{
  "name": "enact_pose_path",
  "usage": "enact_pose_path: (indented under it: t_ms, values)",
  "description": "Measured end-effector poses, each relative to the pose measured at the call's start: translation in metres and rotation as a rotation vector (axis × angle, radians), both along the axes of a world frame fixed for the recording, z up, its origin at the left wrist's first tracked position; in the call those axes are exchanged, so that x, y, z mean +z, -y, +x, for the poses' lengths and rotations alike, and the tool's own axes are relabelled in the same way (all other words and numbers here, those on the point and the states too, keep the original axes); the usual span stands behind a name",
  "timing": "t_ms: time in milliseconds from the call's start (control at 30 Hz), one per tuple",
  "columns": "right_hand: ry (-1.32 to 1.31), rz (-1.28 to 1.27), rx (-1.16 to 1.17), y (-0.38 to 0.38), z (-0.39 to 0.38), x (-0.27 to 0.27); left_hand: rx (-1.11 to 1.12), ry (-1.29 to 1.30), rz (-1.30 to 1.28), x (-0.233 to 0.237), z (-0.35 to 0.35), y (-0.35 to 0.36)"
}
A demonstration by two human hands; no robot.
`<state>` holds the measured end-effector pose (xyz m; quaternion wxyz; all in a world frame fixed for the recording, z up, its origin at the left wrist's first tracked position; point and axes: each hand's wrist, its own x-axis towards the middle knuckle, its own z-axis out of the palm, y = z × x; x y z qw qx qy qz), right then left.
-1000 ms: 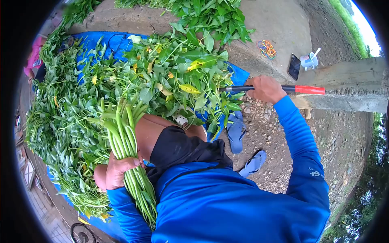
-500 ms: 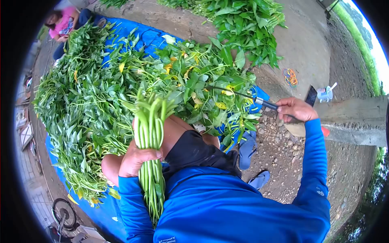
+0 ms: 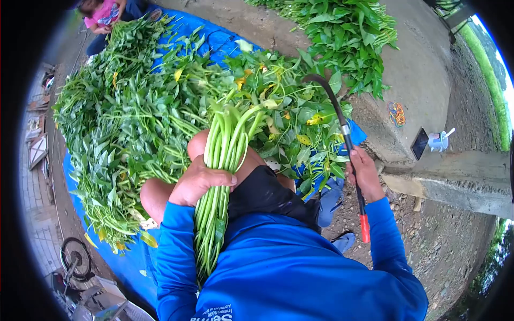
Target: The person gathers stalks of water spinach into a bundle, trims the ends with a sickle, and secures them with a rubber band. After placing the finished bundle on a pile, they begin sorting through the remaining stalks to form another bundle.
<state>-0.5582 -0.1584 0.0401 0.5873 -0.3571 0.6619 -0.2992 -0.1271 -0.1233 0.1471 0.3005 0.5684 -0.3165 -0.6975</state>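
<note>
My left hand (image 3: 201, 183) is wrapped round a bundle of long green stems (image 3: 218, 200), which it holds upright over my lap. The thick stem ends fan out at the top, and the lower part rests against my left sleeve. In my right hand (image 3: 365, 174) is a sickle (image 3: 349, 140) with a dark curved blade, a metal collar and a black handle with a red end. Its blade points up and curves left over the leaves, apart from the bundle. A large heap of leafy green stems (image 3: 123, 139) spreads in front of me and to my left.
A blue tarp (image 3: 142, 278) lies beneath the heap. Bundled greens (image 3: 348, 37) rest on a concrete slab (image 3: 415, 69) with rubber bands (image 3: 397, 114), a dark flat phone-like object (image 3: 420, 143) and a white cup (image 3: 438, 141). Another person (image 3: 104, 16) sits at the far left. Slippers (image 3: 331, 200) lie on the gravel.
The sickle has swung from pointing left to standing nearly upright, as my right hand came lower and closer to my body. My left hand still holds the bundle, now slightly further right in view.
</note>
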Motion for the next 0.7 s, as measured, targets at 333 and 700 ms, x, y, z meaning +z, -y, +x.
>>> enact_pose_path:
  t_ms: [333,700]
  values:
    - [0.036,-0.515,0.449,-0.042,0.038,0.072,-0.083,0.037,-0.027,-0.008,-0.011,0.004]
    - [-0.142,-0.669,0.645,-0.033,0.059,0.067,-0.157,0.043,-0.085,0.003,0.001,-0.001]
